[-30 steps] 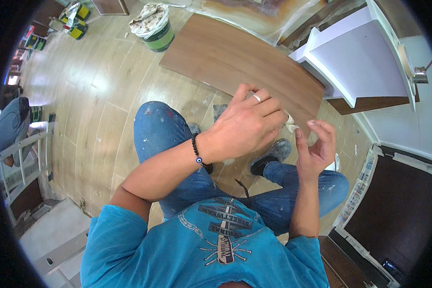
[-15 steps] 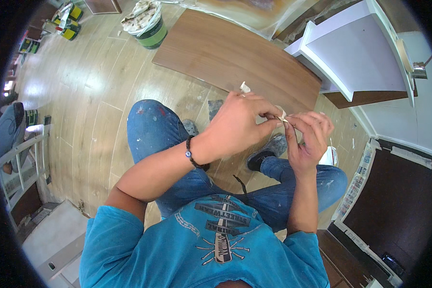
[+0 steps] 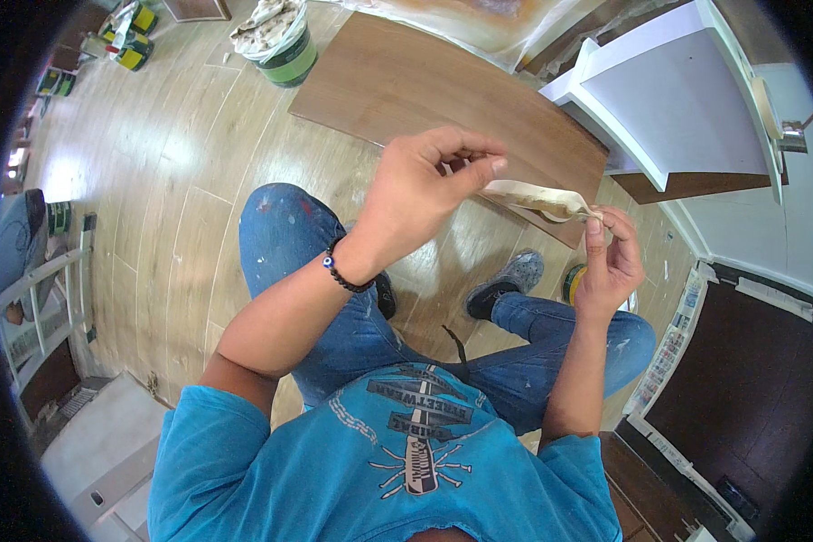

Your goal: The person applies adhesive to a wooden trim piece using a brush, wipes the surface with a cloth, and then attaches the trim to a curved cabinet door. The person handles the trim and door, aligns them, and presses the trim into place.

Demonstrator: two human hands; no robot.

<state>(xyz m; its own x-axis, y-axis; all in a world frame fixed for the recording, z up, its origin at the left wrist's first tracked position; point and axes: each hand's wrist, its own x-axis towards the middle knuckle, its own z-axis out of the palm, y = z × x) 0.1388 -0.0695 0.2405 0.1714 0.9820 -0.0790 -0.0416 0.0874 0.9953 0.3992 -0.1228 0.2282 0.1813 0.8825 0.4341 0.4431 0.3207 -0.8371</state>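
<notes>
A pale, curling strip of masking tape (image 3: 537,194) with brownish stains stretches between my hands, above the brown wooden board. My right hand (image 3: 610,257) pinches its twisted right end between thumb and fingertips. My left hand (image 3: 420,185), with a dark beaded bracelet at the wrist, is closed in a pinch at the strip's other end. The fingers partly hide how that end is held. Both hands are raised in front of my knees.
The brown board (image 3: 406,77) lies on the floor ahead. A white furniture piece (image 3: 677,90) stands at far right, and a green bucket (image 3: 289,63) holding a cloth at far left. A black-and-yellow tin (image 3: 571,282) is beside my right foot. A white rail (image 3: 45,275) runs at left.
My hands have drawn apart, the left moving left and up, the right slightly right. The strip, bunched between the fingers before, is now stretched out between them.
</notes>
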